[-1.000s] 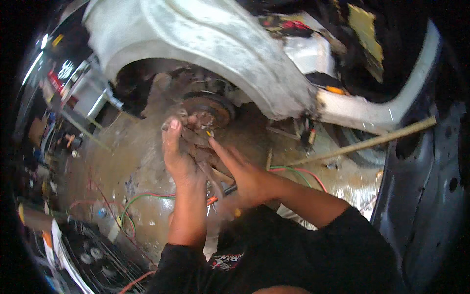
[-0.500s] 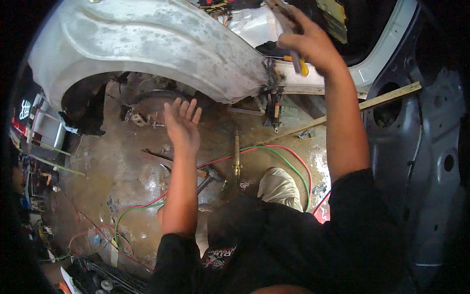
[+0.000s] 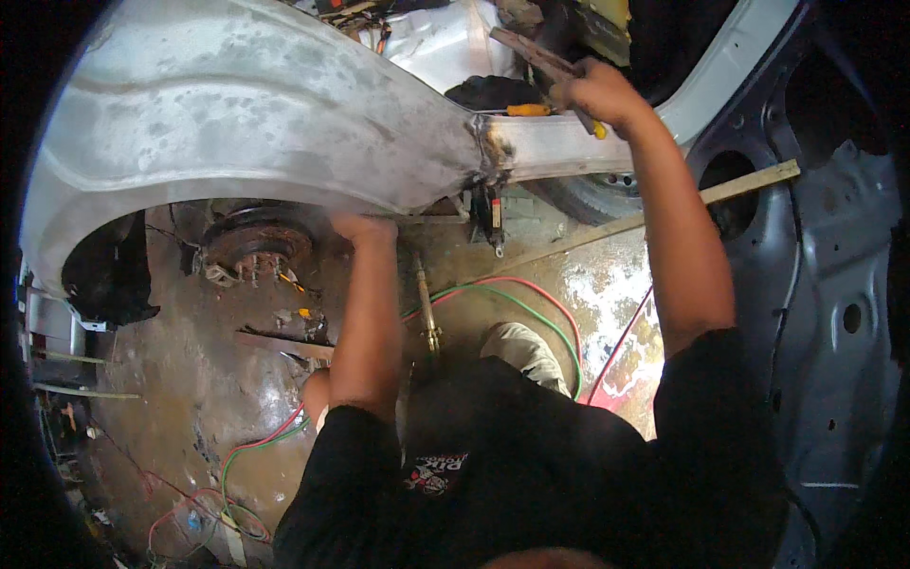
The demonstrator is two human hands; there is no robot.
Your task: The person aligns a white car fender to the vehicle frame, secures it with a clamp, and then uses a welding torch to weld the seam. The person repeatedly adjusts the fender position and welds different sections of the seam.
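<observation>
A bare grey car body panel (image 3: 284, 123) with a wheel arch spans the top. My left hand (image 3: 365, 228) reaches up to its lower edge near the arch's right end; the fingers curl behind the metal and are hidden. My right hand (image 3: 592, 95) is raised over the sill (image 3: 550, 152) to the right of a welded seam (image 3: 493, 152). It is closed around a long rusty flat tool (image 3: 526, 52) that points up and left, with a yellow bit showing below the fist. A yellow-handled tool (image 3: 526, 110) lies just left of it.
A rusty wheel hub (image 3: 256, 242) sits under the arch. A brass torch (image 3: 427, 308) with red and green hoses (image 3: 531, 294) lies on the stained floor. A wooden stick (image 3: 682, 197) slants at right, beside a dark blue door shell (image 3: 825, 332). Clutter lines the left edge.
Both hands were together at the hub a second ago. The right hand rose to the sill with the tool, and the left hand, open in the air half a second ago, now grips the panel's edge.
</observation>
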